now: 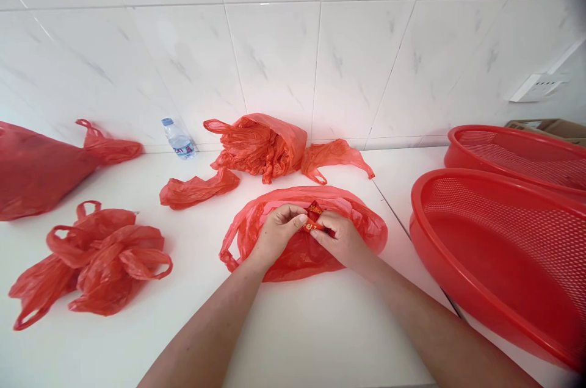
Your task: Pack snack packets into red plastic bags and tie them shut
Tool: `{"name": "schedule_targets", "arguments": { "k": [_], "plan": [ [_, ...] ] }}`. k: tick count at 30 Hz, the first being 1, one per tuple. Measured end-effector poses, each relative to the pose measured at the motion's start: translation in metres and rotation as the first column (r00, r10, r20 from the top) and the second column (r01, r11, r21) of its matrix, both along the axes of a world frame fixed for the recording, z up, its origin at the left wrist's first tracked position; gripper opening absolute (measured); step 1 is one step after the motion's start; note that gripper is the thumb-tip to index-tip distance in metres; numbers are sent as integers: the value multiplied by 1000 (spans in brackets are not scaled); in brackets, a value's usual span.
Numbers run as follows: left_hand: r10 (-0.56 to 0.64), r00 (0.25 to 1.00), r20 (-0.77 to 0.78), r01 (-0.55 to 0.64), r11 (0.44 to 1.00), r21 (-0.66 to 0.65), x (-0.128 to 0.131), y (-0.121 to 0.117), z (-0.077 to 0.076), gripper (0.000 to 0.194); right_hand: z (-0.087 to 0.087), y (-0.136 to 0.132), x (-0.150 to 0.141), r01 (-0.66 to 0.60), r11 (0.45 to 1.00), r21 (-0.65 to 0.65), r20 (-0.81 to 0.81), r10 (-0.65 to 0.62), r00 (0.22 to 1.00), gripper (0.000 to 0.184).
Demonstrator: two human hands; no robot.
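Between my two hands is a small red packet with gold lettering (311, 226), pinched from both sides. My left hand (280, 230) closes thumb against fingers on its left end. On its right end my right hand (339, 235) grips it with bent fingers. Directly beneath them, an open red plastic bag (297, 260) lies spread on the white table, its handle loop out to the left. Another dark red piece with gold marks shows just above the packet; whether it is part of the same packet I cannot tell.
Red baskets (485, 254) stand at the right. A bag stuffed with red bags (260, 144) rests against the tiled wall, near a water bottle (179, 141). Crumpled red bags (110, 254) lie at left, below a large full red bag (41, 171). A socket (540, 87) is on the wall.
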State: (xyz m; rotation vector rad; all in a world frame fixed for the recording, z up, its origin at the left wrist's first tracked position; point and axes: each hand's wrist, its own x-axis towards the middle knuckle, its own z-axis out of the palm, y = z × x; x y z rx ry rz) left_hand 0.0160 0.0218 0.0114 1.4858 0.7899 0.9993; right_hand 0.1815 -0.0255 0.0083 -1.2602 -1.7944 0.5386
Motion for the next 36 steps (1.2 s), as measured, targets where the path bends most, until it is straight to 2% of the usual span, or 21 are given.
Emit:
{"name": "schedule_targets", "arguments": {
  "k": [4, 7, 12, 16, 20, 23, 28, 33, 36],
  "plan": [
    [54, 994, -95, -48, 996, 74, -1, 0, 3, 16, 2, 0, 3, 8, 1000, -12, -16, -9, 1000, 20],
    [104, 986, -130, -91, 990, 104, -4, 1, 7, 16, 4, 0, 9, 90, 995, -48, -95, -95, 991, 21],
    [120, 980, -156, -101, 987, 125, -8, 3, 10, 18, 5, 1, 18, 205, 977, -65, -207, -214, 955, 28],
    [160, 976, -149, -142, 982, 122, -7, 3, 10, 19, 4, 0, 16, 104, 989, -104, -206, -124, 971, 32],
    [168, 979, -114, -157, 983, 98, -2, 0, 7, 17, 3, -3, 7, -26, 984, -175, -136, 2, 991, 24],
    [137, 985, -103, -131, 990, 61, 1, -1, 4, 16, 1, -3, 3, -12, 986, -167, -117, -7, 993, 19],
    [49, 996, -77, -46, 998, 40, 1, 1, -1, 15, -1, -1, 5, 11, 989, -146, -154, -34, 988, 20],
    [62, 981, -184, -41, 992, 117, 0, -1, 2, 12, -1, -1, 6, -24, 983, -184, -161, -6, 987, 19],
    [34, 969, -245, 3, 988, 151, 2, -5, 4, 13, -1, -2, 5, -67, 977, -201, -157, 35, 987, 20]
  ]
}}
